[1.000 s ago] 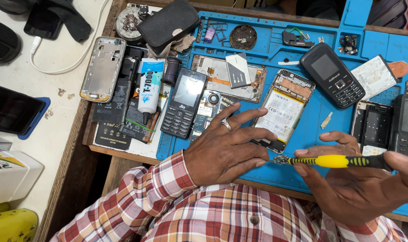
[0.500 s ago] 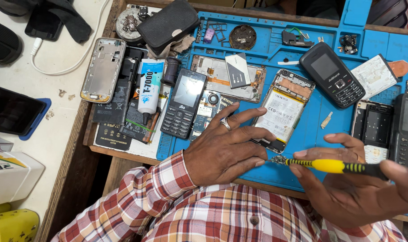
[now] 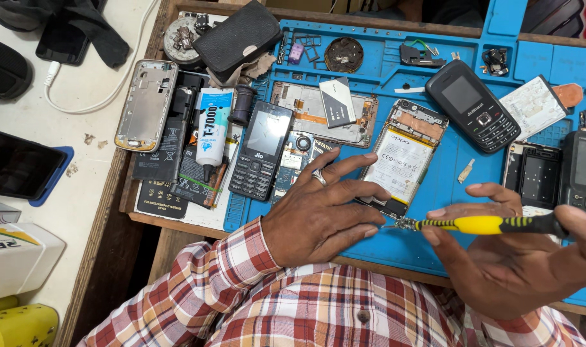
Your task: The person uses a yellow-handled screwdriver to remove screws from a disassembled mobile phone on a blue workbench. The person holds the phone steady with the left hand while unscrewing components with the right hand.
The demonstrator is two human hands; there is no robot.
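Head view showed both hands over a blue repair mat w/ phone parts all round. Left hand lay flat, fingers spread, fingertips pressing the lower edge of an opened smartphone (back off, white battery showing), which sat just past screen centre, tilted toward 1 o'clock. Right hand at 4 o'clock was palm-up, fingers curled, thumb & forefinger pinching a yellow-black screwdriver; its shaft ran horizontal, tip pointing to 9 o'clock and sitting at the phone's bottom corner, just beside the left fingertips; whether the tip touched the phone couldn't be told. At 12 o'clock from the left hand stood a dark keypad phone, w/ a white glue tube next to it at 9 o'clock. A 2nd black keypad phone lay at 1 o'clock of the opened one. Silver phone frame sat far at 10 o'clock, near the wooden tray edge. Sleeve was red-white plaid.
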